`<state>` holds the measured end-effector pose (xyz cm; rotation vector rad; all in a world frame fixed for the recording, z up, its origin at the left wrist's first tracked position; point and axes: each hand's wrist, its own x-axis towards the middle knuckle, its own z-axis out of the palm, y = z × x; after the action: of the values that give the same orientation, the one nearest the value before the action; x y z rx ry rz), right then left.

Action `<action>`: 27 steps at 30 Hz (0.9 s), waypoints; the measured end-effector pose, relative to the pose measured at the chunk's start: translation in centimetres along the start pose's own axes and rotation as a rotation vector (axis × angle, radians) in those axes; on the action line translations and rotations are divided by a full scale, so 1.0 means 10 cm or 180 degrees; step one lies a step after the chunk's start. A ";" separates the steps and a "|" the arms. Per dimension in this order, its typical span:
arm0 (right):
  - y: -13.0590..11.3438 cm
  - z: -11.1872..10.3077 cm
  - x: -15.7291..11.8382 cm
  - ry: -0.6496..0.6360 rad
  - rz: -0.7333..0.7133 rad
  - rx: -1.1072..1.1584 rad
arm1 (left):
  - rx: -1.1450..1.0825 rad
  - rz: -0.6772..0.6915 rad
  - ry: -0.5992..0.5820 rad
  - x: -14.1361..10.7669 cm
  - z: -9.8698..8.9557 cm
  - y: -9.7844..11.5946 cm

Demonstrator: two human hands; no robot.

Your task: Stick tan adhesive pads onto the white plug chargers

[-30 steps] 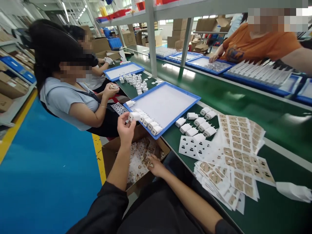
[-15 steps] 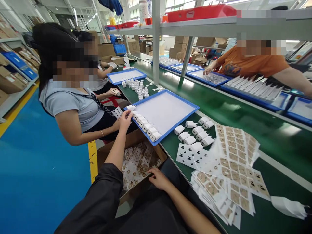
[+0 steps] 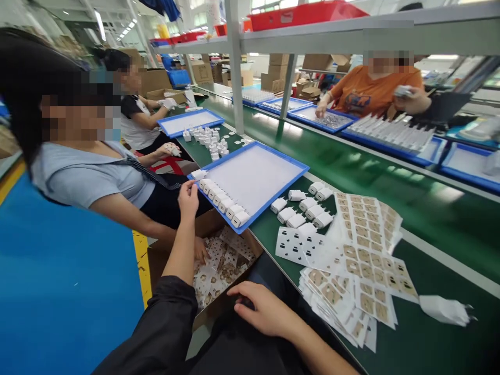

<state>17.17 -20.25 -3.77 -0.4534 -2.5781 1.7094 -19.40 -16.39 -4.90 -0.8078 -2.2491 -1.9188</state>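
Note:
My left hand [image 3: 188,199] is just off the left corner of a blue-rimmed tray [image 3: 287,194], fingers loosely apart and nothing seen in them. Close to its fingertips, a white charger plug [image 3: 199,174] sits on the tray's corner. Along the near edge of that tray runs a row of white charger plugs [image 3: 222,203], prongs pointing inward. My right hand [image 3: 265,311] hangs over my lap beside the cardboard box [image 3: 219,308], fingers stretched out and holding nothing. Sticker scraps [image 3: 219,260] fill the box.
Loose white charger plugs [image 3: 307,211] lie right of the tray, beside sticker sheets [image 3: 363,260]. One wrapped plug [image 3: 445,311] is at the far right. A co-worker's hand [image 3: 201,251] reaches into the box from the left. A shelf post [image 3: 234,78] stands behind the tray.
My left hand has drawn back from the charger plug at the tray's corner. My right hand has risen slightly. The neighbouring co-worker's hand has moved down into the box, and the view has shifted.

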 end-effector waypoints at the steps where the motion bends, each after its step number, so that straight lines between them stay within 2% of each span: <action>1: -0.15 -0.15 -0.15 0.0080 -0.0193 -0.0027 | -0.0018 0.0042 0.0055 -0.05 -0.03 0.04; 3: -0.35 -0.52 -0.42 0.0413 -0.0247 -0.0174 | -0.0150 0.0240 0.0161 -0.18 -0.06 0.16; 6: -0.28 -1.14 -0.70 0.1247 0.0204 -0.0768 | -0.0515 0.0596 0.0077 -0.46 -0.04 0.40; 9: 0.08 -1.67 -0.83 0.1730 0.0835 -0.1912 | -0.0737 0.0719 -0.0553 -0.84 0.05 0.72; 10: 0.20 -1.81 -0.85 0.1672 0.0957 -0.2204 | -0.0752 0.0767 -0.0852 -0.98 0.09 0.83; 12: 0.41 -2.02 -0.86 0.1632 0.1077 -0.2352 | -0.0709 0.0934 -0.1515 -1.23 0.18 1.03; 16: 0.57 -2.18 -0.92 0.1473 0.1087 -0.2195 | -0.0475 0.1345 -0.2556 -1.59 0.38 1.39; 23: 0.33 -2.09 -1.03 0.1506 0.0534 -0.1572 | -0.0169 0.2175 -0.3342 -1.98 0.96 1.95; 25: 0.24 -2.06 -1.07 0.1647 0.0320 -0.1216 | 0.0006 0.2144 -0.3666 -2.07 1.13 2.04; 27: 0.17 -2.07 -1.16 0.1784 0.0195 -0.1020 | 0.0047 0.1839 -0.3937 -2.11 1.25 2.06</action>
<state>32.18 -3.87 4.67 -0.8801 -2.4141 0.9773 11.04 -10.20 2.75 -2.7851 -1.9297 -1.1753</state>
